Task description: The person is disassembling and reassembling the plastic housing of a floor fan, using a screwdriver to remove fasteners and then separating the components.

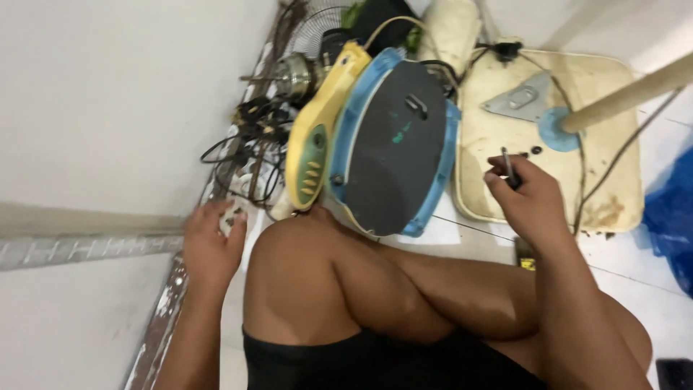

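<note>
Screwdriver: thin dark shaft, pinched between thumb and fingers of the right hand, tip pointing up and slightly away. Right hand is closed on it and hovers over the near left edge of a cream-coloured fan base lying flat on the white tiled floor.

On that cream base: grey metal bracket plate near its middle, blue round collar where a beige pole meets the base, and a thin cord trailing across the surface. Small dark dots, possibly screws, lie just beside the screwdriver tip; too small to tell.

Left hand: down at the floor by the wall's edge, fingers curled over something small and pale; cannot tell what it is, nor whether the fingers grip it or merely rest on it.

Between the hands: person's bent bare knees, and leaning against them a blue-rimmed fan base turned up to show its dark underside. Touching its left side stands a yellow housing with a green panel.

Further out: tangle of black wires by the wall, a bare motor and a wire fan guard behind it. Blue plastic sheet at far right edge.
</note>
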